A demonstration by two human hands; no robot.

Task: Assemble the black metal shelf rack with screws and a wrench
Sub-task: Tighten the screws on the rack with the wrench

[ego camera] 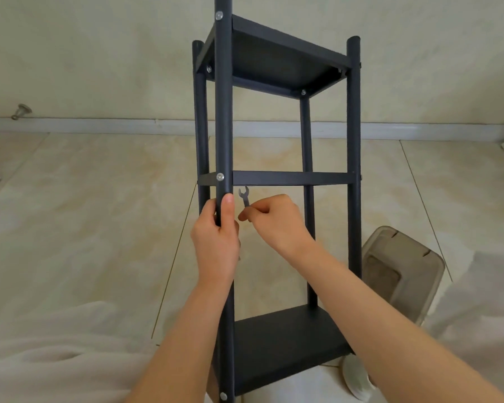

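The black metal shelf rack stands on the tiled floor in the middle of the head view, with three shelves between round posts. Silver screw heads show on the nearest post at each shelf level. My left hand is wrapped around that nearest post just below the middle shelf. My right hand pinches the handle of a small flat wrench, whose open jaw points up just under the middle shelf's front edge, to the right of the post.
A translucent plastic container lies on the floor to the right of the rack. White fabric covers the lower left and lower right. A door stopper sticks out near the baseboard at left. A white object sits by the rack's base.
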